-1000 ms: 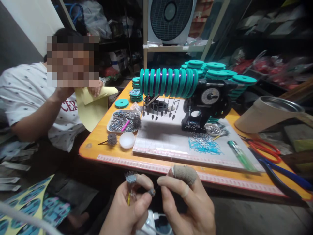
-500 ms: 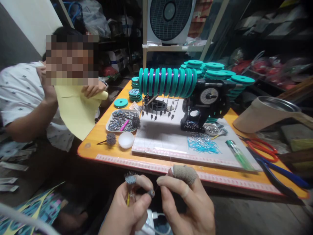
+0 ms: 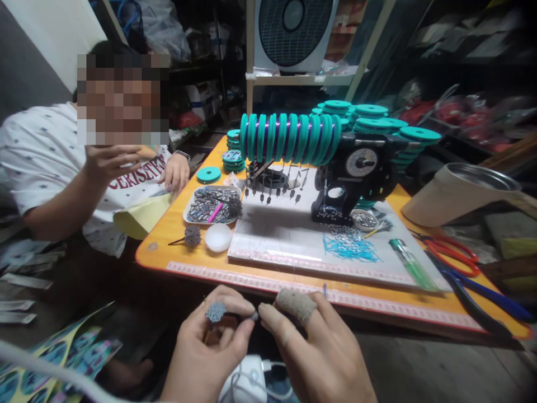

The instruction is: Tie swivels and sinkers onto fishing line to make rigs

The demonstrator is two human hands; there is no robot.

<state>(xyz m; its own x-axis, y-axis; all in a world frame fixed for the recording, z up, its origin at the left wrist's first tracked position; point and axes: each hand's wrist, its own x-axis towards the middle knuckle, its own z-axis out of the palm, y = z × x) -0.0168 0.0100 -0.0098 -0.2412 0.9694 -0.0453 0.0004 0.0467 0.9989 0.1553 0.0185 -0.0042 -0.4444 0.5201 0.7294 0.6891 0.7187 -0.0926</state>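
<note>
Right now, in the head view, the left hand (image 3: 210, 341) is pinching what looks like a small grey piece (image 3: 254, 316) and is also holding a bundle (image 3: 215, 312) of thin sticks. The right hand (image 3: 312, 341) is hovering just beside the piece, a cloth sleeve (image 3: 297, 306) covering one finger; whether it is gripping anything, I cannot tell. Beyond them, teal spools (image 3: 289, 139) are hanging in a row above a pale board (image 3: 277, 235). A tray (image 3: 187, 217) is holding metal bits beside a white bowl (image 3: 218, 238), and a person (image 3: 62, 151) is sitting left of the table (image 3: 161, 246).
</note>
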